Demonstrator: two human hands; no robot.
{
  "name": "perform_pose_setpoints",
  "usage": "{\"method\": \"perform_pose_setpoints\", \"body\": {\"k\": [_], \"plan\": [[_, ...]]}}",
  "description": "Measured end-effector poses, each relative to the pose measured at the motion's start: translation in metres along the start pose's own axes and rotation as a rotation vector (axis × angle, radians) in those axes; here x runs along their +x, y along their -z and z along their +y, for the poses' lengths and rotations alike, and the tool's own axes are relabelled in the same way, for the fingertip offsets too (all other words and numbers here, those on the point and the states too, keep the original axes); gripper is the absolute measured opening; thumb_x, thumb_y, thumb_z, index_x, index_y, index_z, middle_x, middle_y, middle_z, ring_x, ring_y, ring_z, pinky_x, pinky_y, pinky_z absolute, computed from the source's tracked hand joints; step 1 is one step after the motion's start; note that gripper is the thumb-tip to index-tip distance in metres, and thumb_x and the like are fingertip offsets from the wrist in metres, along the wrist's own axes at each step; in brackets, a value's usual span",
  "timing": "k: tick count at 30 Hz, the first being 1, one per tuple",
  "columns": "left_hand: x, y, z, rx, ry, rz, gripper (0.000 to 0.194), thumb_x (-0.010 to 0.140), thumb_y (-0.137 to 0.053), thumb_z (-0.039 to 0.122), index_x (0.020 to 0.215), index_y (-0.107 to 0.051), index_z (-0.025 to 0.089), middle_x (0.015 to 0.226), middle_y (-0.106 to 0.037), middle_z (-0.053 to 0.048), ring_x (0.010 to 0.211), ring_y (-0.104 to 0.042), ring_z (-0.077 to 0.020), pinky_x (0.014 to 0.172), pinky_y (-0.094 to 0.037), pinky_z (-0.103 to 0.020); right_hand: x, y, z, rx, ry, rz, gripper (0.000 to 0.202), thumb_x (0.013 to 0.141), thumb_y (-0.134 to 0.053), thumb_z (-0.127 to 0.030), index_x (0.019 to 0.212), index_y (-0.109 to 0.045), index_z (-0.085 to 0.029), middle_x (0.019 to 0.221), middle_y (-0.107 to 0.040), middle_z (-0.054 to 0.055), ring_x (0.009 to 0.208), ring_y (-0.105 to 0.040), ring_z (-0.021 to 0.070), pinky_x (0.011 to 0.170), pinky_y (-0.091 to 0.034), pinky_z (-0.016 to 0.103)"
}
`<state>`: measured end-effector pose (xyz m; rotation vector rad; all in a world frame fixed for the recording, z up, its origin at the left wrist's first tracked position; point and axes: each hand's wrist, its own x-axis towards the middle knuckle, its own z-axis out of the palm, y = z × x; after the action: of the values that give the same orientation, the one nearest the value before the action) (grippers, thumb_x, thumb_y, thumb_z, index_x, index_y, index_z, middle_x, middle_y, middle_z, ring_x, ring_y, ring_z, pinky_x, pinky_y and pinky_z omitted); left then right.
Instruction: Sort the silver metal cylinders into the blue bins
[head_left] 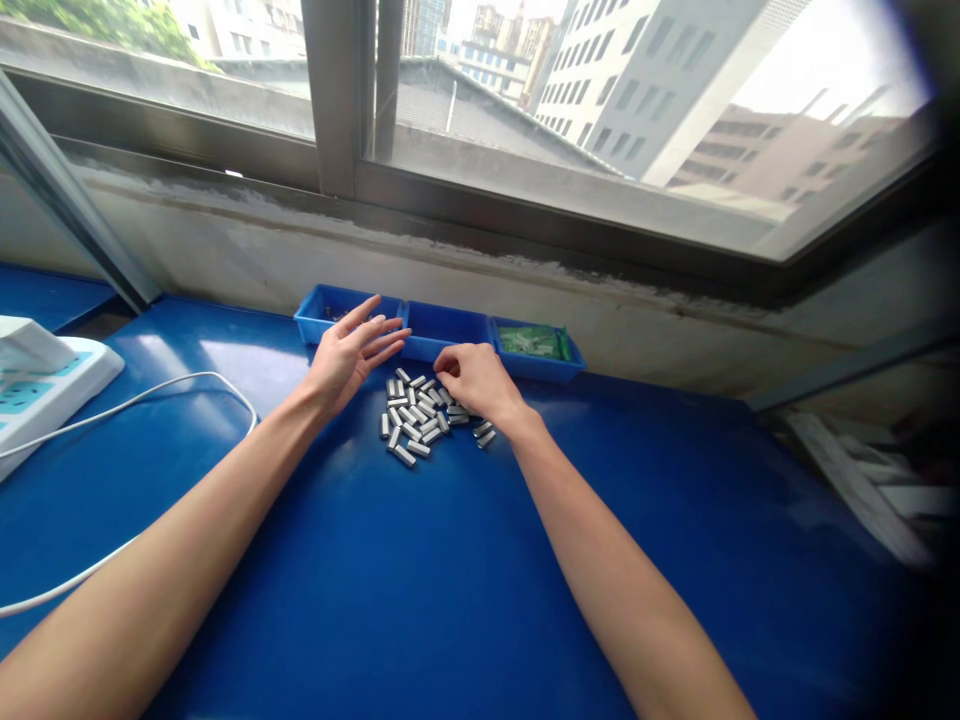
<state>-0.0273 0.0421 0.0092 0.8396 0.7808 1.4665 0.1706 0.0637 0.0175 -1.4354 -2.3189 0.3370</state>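
Note:
A loose heap of short silvery metal bars [412, 416] lies on the blue tabletop [420, 590], between and just in front of my hands. My left hand [349, 355] is open, fingers spread, raised before the left blue bin [309, 325] and apart from the heap. Over the heap's right back side, my right hand [478, 382] has its fingers curled inward with the tips together. Whatever is between those tips is hidden. A few bars lie under and beside the right wrist.
Three joined blue bins run along the wall: small pieces in the left one, the middle bin [448, 324], and green items [534, 342] in the right one. A white power strip [56, 390] and white cable [187, 377] lie left. The window frame [334, 100] rises behind.

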Motion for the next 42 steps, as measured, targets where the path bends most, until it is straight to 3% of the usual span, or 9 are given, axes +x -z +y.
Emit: {"method": "perform_pose_setpoints", "body": {"k": [5, 11, 16, 21, 26, 30, 36, 38, 42], "plan": [[0.001, 0.004, -0.009, 0.151, -0.022, -0.04, 0.04, 0.079, -0.074, 0.034, 0.112, -0.07, 0.012, 0.097, -0.076, -0.013, 0.093, -0.073, -0.0231, 0.089, -0.055, -0.034, 0.002, 0.0, -0.002, 0.332, -0.054, 0.048, 0.006, 0.08, -0.069, -0.02, 0.079, -0.073, -0.017, 0.079, -0.075, 0.004, 0.075, -0.07, 0.0161, 0.073, -0.052, 0.024], [0.003, 0.007, -0.011, 0.193, 0.0, -0.044, 0.038, 0.075, -0.077, 0.037, 0.104, -0.074, 0.013, 0.09, -0.076, -0.011, 0.082, -0.073, -0.0197, 0.079, -0.054, -0.029, 0.006, -0.001, -0.005, 0.898, -0.27, 0.056, 0.029, 0.075, -0.079, -0.041, 0.079, -0.071, -0.013, 0.072, -0.072, 0.004, 0.062, -0.062, 0.0106, 0.06, -0.05, 0.02], [0.002, 0.008, -0.014, 0.23, -0.004, -0.077, 0.04, 0.076, -0.077, 0.04, 0.106, -0.074, 0.013, 0.093, -0.077, -0.011, 0.082, -0.073, -0.0193, 0.079, -0.054, -0.029, 0.007, 0.0, -0.007, 1.073, -0.382, 0.043, 0.04, 0.065, -0.086, -0.049, 0.076, -0.071, -0.014, 0.07, -0.069, 0.002, 0.058, -0.059, 0.0069, 0.055, -0.046, 0.017], [-0.005, 0.002, -0.014, 0.348, -0.045, -0.158, 0.047, 0.072, -0.082, 0.042, 0.11, -0.073, 0.015, 0.098, -0.077, -0.011, 0.09, -0.072, -0.0224, 0.085, -0.054, -0.031, 0.005, 0.001, -0.013, 1.122, -0.378, 0.033, 0.043, 0.057, -0.092, -0.045, 0.078, -0.071, -0.014, 0.071, -0.07, 0.002, 0.066, -0.064, 0.009, 0.062, -0.049, 0.018], [-0.008, -0.001, -0.016, 0.404, -0.108, -0.165, 0.047, 0.063, -0.088, 0.044, 0.097, -0.076, 0.014, 0.096, -0.077, -0.011, 0.091, -0.072, -0.0243, 0.089, -0.054, -0.033, 0.005, -0.003, -0.017, 1.114, -0.332, 0.02, 0.044, 0.055, -0.091, -0.046, 0.076, -0.068, -0.015, 0.068, -0.069, 0.001, 0.064, -0.064, 0.01, 0.061, -0.05, 0.019], [-0.005, 0.001, -0.018, 0.45, -0.166, -0.153, 0.043, 0.064, -0.087, 0.045, 0.091, -0.076, 0.014, 0.09, -0.077, -0.01, 0.084, -0.072, -0.0236, 0.083, -0.055, -0.032, 0.005, -0.004, -0.019, 1.092, -0.333, 0.018, 0.042, 0.058, -0.09, -0.046, 0.076, -0.069, -0.015, 0.07, -0.072, 0.002, 0.065, -0.065, 0.01, 0.059, -0.049, 0.017], [-0.002, -0.001, -0.015, 0.389, -0.17, -0.063, 0.043, 0.064, -0.087, 0.047, 0.089, -0.072, 0.015, 0.083, -0.076, -0.008, 0.08, -0.073, -0.0227, 0.078, -0.056, -0.031, 0.005, 0.003, -0.018, 1.009, -0.309, -0.028, 0.03, 0.08, -0.075, -0.044, 0.093, -0.074, -0.017, 0.091, -0.077, 0.008, 0.074, -0.07, 0.0116, 0.063, -0.052, 0.018], [0.001, 0.001, -0.013, 0.356, -0.215, 0.031, 0.041, 0.066, -0.086, 0.045, 0.089, -0.07, 0.015, 0.08, -0.075, -0.007, 0.079, -0.074, -0.0223, 0.078, -0.057, -0.031, 0.004, 0.009, -0.014, 0.839, -0.269, -0.033, 0.027, 0.083, -0.072, -0.04, 0.096, -0.074, -0.017, 0.089, -0.077, 0.008, 0.075, -0.071, 0.0132, 0.062, -0.051, 0.019], [0.007, 0.008, -0.011, 0.224, -0.276, 0.162, 0.039, 0.069, -0.085, 0.037, 0.096, -0.069, 0.013, 0.086, -0.075, -0.008, 0.087, -0.075, -0.0219, 0.086, -0.058, -0.033, 0.001, 0.023, -0.007, 0.26, -0.162, -0.016, 0.017, 0.081, -0.072, -0.033, 0.09, -0.076, -0.018, 0.082, -0.076, 0.006, 0.077, -0.07, 0.0173, 0.068, -0.051, 0.024]]}}
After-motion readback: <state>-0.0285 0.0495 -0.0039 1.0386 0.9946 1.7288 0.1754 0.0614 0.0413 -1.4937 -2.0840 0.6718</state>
